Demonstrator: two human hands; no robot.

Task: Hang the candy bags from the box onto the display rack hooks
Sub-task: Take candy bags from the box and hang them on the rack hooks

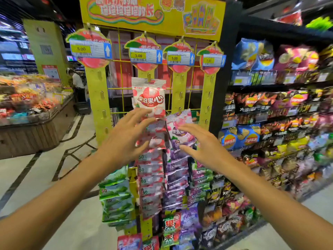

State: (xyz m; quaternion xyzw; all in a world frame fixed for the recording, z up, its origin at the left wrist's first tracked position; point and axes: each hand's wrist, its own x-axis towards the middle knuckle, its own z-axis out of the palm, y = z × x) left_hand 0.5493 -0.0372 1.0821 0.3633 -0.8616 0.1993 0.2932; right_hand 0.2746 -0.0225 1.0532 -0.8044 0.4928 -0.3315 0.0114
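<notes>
Head view: red candy bag (148, 96) on rack hook, just above open left grip (126, 136).

Both hands spread-fingered before yellow rack (98, 98): left hand (124, 139) near red bags (150, 141), right hand (201, 147) near purple bag (180, 123).

Both arms reach forward, left hand (124, 138) and right hand (203, 147) with fingers spread, holding nothing.

Four price tags (91, 49) marked 5.00, four yellow hook strips (98, 98), two hands (124, 139), and one bag (149, 97) hanging alone above the stacks.
</notes>
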